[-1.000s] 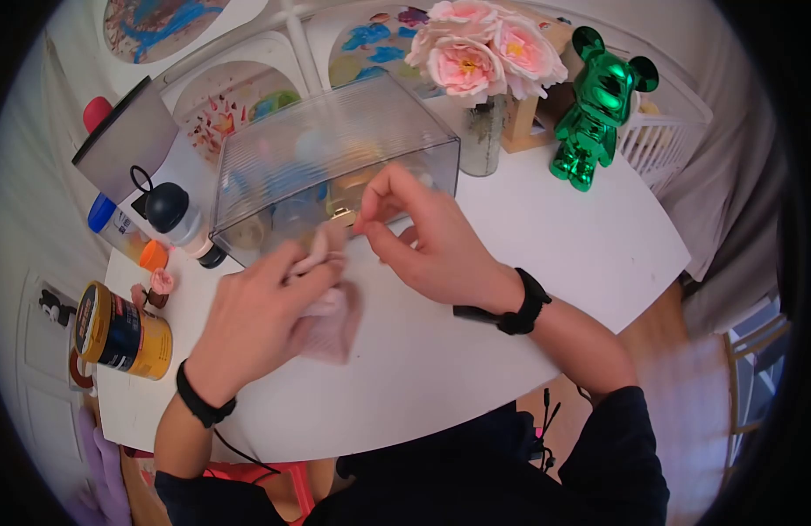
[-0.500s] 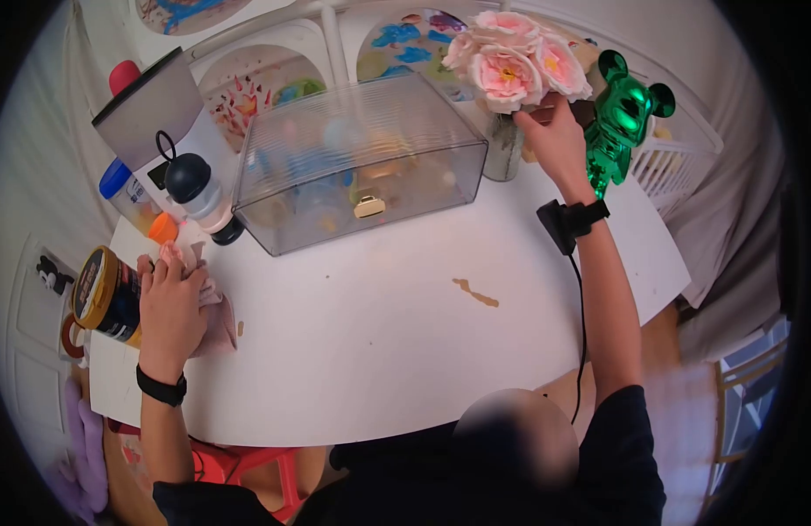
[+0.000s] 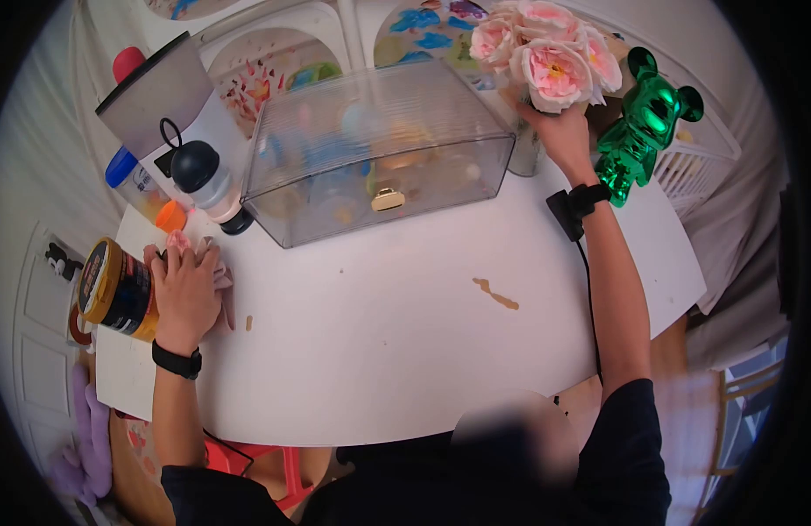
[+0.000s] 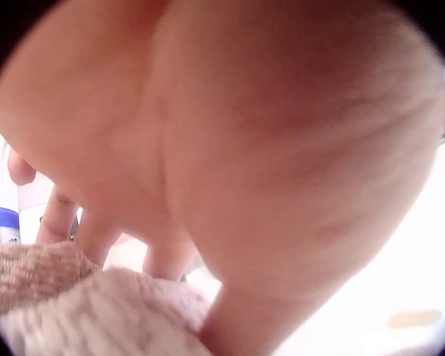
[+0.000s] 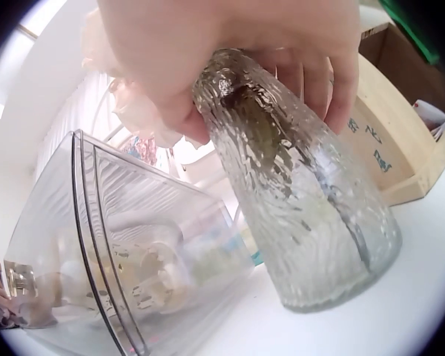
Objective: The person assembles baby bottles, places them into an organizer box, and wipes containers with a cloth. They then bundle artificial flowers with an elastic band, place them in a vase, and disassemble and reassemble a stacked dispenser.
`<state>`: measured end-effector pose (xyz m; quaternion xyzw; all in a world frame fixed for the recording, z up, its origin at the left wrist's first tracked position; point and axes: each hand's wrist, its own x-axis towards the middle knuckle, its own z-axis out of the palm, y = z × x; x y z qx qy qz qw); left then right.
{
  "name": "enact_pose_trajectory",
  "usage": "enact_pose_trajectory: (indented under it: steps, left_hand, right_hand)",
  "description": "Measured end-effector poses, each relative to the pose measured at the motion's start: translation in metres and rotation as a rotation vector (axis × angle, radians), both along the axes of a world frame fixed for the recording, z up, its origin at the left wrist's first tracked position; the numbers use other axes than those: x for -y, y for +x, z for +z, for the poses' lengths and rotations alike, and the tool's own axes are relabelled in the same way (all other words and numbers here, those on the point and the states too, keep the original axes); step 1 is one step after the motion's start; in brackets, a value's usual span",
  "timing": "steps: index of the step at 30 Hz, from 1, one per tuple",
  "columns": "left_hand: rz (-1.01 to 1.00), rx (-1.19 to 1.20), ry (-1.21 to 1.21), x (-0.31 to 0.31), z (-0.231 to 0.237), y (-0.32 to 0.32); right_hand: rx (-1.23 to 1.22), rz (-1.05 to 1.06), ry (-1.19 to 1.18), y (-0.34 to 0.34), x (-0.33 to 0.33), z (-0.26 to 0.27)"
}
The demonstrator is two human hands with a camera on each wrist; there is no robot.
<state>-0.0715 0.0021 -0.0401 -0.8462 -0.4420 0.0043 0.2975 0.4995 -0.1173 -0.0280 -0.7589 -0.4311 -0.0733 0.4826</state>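
Note:
On the table's left side, my left hand [image 3: 188,296] rests on a bunched pale pink cloth [image 3: 223,289], with the thumb and fingers around its folds. A small pink flower [image 3: 178,238] shows just beyond those fingertips. In the left wrist view, the rumpled cloth [image 4: 104,315] lies beneath the palm. Over at the back right, my right hand [image 3: 559,136] grips the neck of a textured clear glass vase [image 5: 304,208]. Big pink roses [image 3: 554,66] rise from it above the hand. Dark stems show through the glass.
A clear lidded box [image 3: 379,153] with a gold latch stands left of the vase. A shiny green bear figure [image 3: 637,131] is to its right. Beside my left hand are a yellow-and-black tub [image 3: 116,289] and a bottle [image 3: 204,180]. A brown streak [image 3: 495,294] marks the white tabletop [image 3: 388,359].
My hands parted: the left carried the cloth to the table's left side, and the right reached to the vase and took its neck. Brown marks on the tabletop have come into view.

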Motion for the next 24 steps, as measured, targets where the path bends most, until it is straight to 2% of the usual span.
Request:
enact_pose_trajectory:
  steps: [1, 2, 4, 5, 7, 8, 9, 12, 14, 15, 18, 20, 22, 23, 24]
  left_hand:
    - [-0.025, 0.022, 0.014, 0.005, 0.010, 0.007]
    - [-0.042, 0.023, 0.012, 0.011, 0.022, 0.017]
    - [0.035, 0.183, -0.201, 0.027, 0.050, 0.038]
    - [0.023, 0.191, -0.206, 0.034, 0.061, 0.048]
    - [-0.096, 0.212, -0.298, 0.045, 0.080, 0.062]
    - [-0.178, 0.230, -0.277, 0.048, 0.085, 0.068]
    - [-0.183, 0.235, -0.274, 0.047, 0.087, 0.073]
    - [-0.288, 0.241, -0.151, 0.049, 0.095, 0.089]
    - [-0.146, 0.362, -0.104, 0.056, 0.104, 0.097]
    - [-0.153, 0.358, -0.105, 0.055, 0.107, 0.098]
    - [-0.178, 0.407, -0.171, 0.051, 0.111, 0.099]
    - [-0.308, 0.392, -0.190, 0.046, 0.107, 0.104]
    - [-0.368, 0.421, -0.185, 0.041, 0.105, 0.110]
    - [-0.424, 0.447, -0.183, 0.039, 0.103, 0.113]
    - [-0.429, 0.448, -0.186, 0.038, 0.101, 0.118]
  right_hand:
    - [-0.026, -0.018, -0.138, 0.002, 0.005, 0.005]
    - [-0.026, -0.035, -0.139, 0.004, 0.009, 0.005]
    - [0.073, 0.057, -0.128, 0.007, 0.014, 0.005]
    - [0.082, 0.045, -0.132, 0.012, 0.014, 0.003]
    - [0.220, 0.207, 0.194, 0.018, 0.009, -0.002]
    - [0.132, 0.280, 0.280, 0.011, 0.012, 0.003]
    - [0.138, 0.277, 0.282, 0.016, 0.008, -0.001]
    - [0.352, 0.237, 0.491, 0.035, -0.014, -0.021]
    - [0.273, 0.237, 0.480, 0.019, -0.010, -0.017]
    - [0.189, 0.242, 0.465, 0.014, -0.007, -0.017]
    - [0.349, 0.216, 0.392, 0.030, -0.009, -0.021]
    - [0.435, 0.220, 0.378, 0.042, -0.012, -0.032]
    - [0.988, 0.134, 0.348, 0.055, -0.011, -0.041]
    - [0.991, 0.129, 0.345, 0.043, -0.005, -0.036]
    - [0.721, 0.107, 0.256, 0.025, 0.002, -0.036]
